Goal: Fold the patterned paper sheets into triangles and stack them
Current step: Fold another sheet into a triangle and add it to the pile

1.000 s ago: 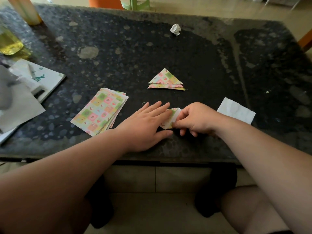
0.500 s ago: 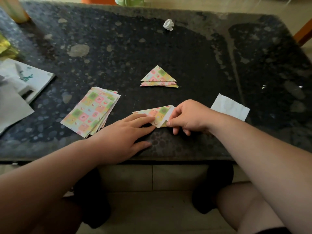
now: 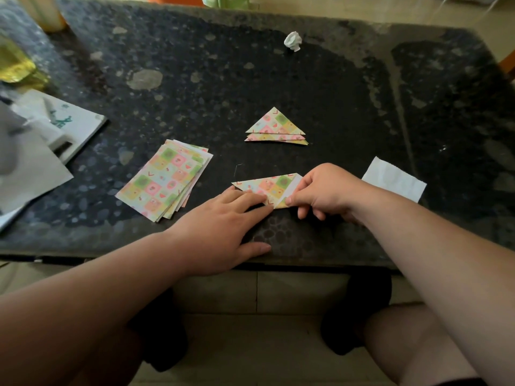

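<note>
Patterned sheet (image 3: 267,188) half-folded, flat on the surface (image 3: 334,112) near its front edge, between the two hands. It already shows a long slanted edge, with a strip of its white underside at the right end.

The left hand (image 3: 223,227) lies across its lower left part with fingers straight and pressed down, gripping nothing. I judge it is there as a weight, so the paper cannot slide or spring open while the fold is worked. The right hand (image 3: 326,190) is curled, and its thumb and forefinger pinch the sheet's right corner. That grip suits lining up the corner before the crease is pressed, though I cannot tell whether the corner is lifted off the surface or only held against it.

The layout looks practical. A fanned pile of flat sheets (image 3: 167,179) sits just left of the left hand, close enough to draw the next one from. The stack of triangles (image 3: 274,126) lies farther back, apart from the working spot, so finished pieces stay out of the way — their edges are offset, not flush.

A white slip (image 3: 394,179) lies beside the right wrist, and a crumpled paper ball (image 3: 292,41) sits well back.

By my reading this fold is near done, and several sheets are yet to be folded.
</note>
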`<state>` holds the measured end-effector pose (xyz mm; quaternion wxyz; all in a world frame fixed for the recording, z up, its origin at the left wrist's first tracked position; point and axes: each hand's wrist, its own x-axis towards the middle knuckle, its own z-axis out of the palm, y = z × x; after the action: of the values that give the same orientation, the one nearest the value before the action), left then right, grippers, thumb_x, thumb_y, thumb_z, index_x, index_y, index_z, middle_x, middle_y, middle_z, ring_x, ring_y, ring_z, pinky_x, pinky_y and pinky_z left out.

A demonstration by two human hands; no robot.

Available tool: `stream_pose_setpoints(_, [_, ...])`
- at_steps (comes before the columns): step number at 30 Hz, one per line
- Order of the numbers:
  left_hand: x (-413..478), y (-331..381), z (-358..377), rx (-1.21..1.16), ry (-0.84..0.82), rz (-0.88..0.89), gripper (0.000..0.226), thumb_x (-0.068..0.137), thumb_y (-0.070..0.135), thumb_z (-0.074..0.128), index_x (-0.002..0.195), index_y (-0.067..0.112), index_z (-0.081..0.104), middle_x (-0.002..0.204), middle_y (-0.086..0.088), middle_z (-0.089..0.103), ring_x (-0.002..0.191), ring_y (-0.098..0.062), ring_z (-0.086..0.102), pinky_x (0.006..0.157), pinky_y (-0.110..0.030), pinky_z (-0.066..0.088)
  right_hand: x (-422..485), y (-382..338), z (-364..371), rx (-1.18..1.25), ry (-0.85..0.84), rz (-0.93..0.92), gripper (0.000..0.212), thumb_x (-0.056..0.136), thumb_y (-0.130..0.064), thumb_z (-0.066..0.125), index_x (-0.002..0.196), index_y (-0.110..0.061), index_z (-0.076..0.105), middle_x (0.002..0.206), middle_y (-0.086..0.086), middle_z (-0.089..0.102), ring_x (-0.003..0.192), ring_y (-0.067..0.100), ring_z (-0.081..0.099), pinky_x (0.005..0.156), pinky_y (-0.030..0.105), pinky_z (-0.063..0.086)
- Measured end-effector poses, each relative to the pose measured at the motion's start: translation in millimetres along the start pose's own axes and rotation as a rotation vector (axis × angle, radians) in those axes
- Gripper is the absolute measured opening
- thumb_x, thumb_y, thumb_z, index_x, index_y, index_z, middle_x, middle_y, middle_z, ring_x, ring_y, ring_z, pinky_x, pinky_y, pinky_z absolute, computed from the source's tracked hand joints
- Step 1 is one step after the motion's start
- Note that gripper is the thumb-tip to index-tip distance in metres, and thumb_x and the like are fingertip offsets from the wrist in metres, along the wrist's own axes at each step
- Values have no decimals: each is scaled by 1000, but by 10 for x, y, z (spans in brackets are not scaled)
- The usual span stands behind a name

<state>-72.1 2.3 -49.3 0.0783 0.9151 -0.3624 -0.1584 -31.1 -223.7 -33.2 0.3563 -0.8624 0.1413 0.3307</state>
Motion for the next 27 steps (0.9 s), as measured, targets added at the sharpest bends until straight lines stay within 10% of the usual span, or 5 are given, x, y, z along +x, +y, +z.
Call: stream_pose_setpoints(27, [48,125,53,110,18,-15,86,91,76,32,162,29,16,162,-1,23,150,-22,17,127,-37,2,61,-11,46,23,65,34,17,89,-28,80,86,-11,77,60,2,71,36,11,44,45,24,38])
